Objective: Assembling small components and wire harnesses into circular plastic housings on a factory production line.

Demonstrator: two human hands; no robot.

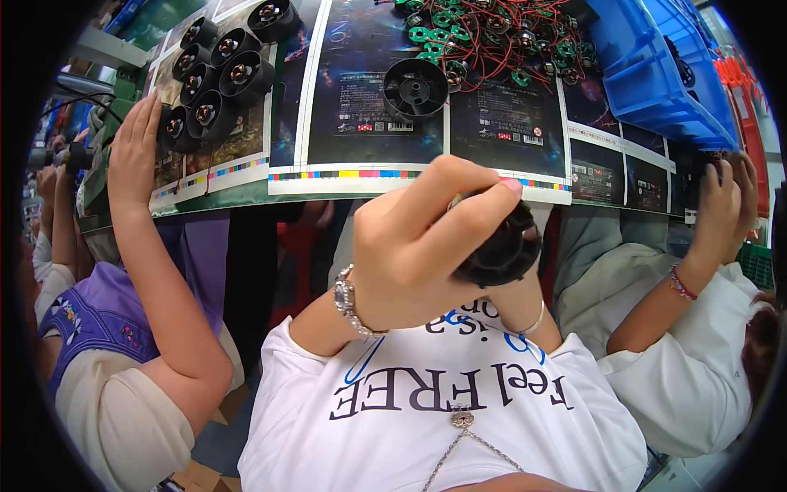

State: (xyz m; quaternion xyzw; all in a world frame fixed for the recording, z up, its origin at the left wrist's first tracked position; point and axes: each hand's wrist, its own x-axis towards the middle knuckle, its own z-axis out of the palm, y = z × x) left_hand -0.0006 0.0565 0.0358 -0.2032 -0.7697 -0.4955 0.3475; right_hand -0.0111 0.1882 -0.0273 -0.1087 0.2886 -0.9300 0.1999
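Just past the table's front edge, my left hand [418, 238], with a metal watch at the wrist, is closed on a black round plastic housing [504, 250]. Its index finger and thumb bend over the top of the piece. My right hand [515, 305], with a thin bangle, is just below the housing; its fingers are hidden behind my left hand and the piece. On the table ahead lies a similar black round housing with a spoked centre [416, 88]. Behind it is a tangled pile of small motors with green circuit boards and red wires [500, 37].
Printed sheets [361, 156] cover the table. Several black cups with motors inside [234, 78] stand at left, near a co-worker's hand [135, 148]. A blue bin [664, 74] is at right, with another person's hands [725, 197] near its front corner.
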